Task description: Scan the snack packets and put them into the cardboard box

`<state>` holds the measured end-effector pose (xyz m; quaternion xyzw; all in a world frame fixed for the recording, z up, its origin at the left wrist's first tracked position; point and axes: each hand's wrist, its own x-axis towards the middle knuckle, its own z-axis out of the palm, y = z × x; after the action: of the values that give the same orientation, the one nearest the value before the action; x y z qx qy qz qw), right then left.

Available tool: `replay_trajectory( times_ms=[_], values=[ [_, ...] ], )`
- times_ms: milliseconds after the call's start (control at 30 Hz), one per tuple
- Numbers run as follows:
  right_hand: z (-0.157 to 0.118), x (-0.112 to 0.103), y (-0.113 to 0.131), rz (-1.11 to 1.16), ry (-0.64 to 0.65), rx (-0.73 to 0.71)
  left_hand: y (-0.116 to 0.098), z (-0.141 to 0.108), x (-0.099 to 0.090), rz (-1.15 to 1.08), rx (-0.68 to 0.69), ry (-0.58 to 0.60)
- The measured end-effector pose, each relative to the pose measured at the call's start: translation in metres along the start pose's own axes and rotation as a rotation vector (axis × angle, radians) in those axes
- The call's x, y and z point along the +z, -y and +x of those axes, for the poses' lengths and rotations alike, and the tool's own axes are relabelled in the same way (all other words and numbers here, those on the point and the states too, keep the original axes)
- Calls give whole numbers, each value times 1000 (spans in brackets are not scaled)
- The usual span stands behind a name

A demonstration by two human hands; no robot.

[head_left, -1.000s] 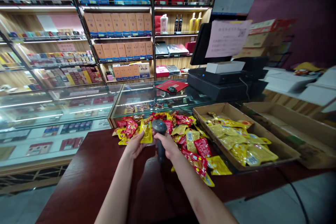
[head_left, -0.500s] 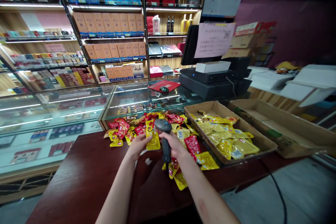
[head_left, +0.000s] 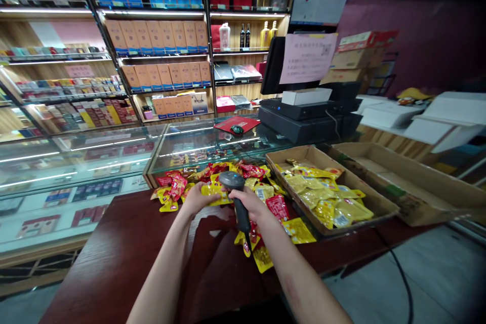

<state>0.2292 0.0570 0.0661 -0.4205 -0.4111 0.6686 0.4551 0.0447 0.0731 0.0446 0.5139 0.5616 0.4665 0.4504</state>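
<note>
A yellow snack packet [head_left: 213, 195] lies sideways in my left hand [head_left: 197, 199], whose fingers are closed on its left part. My right hand [head_left: 248, 202] is wrapped round the handle of a black barcode scanner [head_left: 232, 180], its head just right of the packet and its cable hanging down. Behind and around both hands, red and yellow packets [head_left: 177, 186] are spread in a loose pile on the dark red-brown counter [head_left: 98, 248]. More yellow packets [head_left: 315, 192] fill part of a shallow cardboard box [head_left: 279, 162] to the right.
A second cardboard tray [head_left: 413, 197] stands at the right. Behind are a glass display case [head_left: 190, 136], a mouse [head_left: 237, 129] on a red pad, and a monitor [head_left: 274, 68] on a black base. Shelves of boxes line the back wall. A black cable [head_left: 398, 263] hangs at the right.
The yellow packet in my left hand has turned from upright to sideways. The scanner in my right hand has tilted, its head shifting slightly left and its handle's lower end right.
</note>
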Motion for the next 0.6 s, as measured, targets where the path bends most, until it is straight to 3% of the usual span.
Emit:
replay_trajectory(
  times_ms=[67,233,367,500,600],
  values=[
    [4,0,-4,92,-23,22,-1,4,4,-176,-63,-20],
    [5,3,-9,282,-18,13,3,15,17,-617,-316,71],
    [2,-1,-8,344,2,69,-5,29,14,-517,-309,164],
    [3,-8,-10,318,-5,28,-21,44,7,-337,-262,309],
    [3,-10,-10,284,-20,-13,-28,56,5,-229,-260,335]
  ],
)
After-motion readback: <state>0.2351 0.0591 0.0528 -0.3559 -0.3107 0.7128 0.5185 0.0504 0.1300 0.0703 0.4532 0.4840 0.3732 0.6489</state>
